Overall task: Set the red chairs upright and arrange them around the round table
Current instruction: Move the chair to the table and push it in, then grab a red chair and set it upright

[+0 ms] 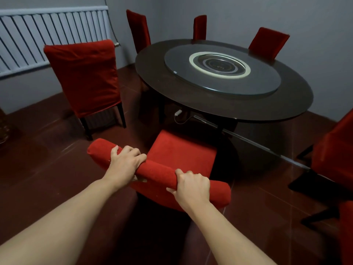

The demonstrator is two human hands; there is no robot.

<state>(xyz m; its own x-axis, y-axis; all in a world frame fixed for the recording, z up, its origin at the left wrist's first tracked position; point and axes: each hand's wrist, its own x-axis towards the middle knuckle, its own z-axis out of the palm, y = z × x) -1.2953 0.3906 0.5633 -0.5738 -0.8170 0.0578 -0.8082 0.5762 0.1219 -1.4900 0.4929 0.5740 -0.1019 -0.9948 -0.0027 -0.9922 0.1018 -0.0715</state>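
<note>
A red chair [181,150] stands upright right in front of me, its seat facing the round dark table [210,104]. Both hands grip the padded top of its backrest: my left hand [126,159] near the left end, my right hand [191,184] near the right end. Another red chair [84,77] stands upright to the left of the table. Three more upright chairs [138,29], [200,26], [268,43] stand at the table's far side. At the right edge a red chair [334,150] lies tipped, dark legs pointing left.
A glass turntable [267,81] lies on the table top. A white radiator [38,35] runs along the left wall. A white cable and plug [178,112] lie under the table. A metal strip [257,144] crosses the dark red floor.
</note>
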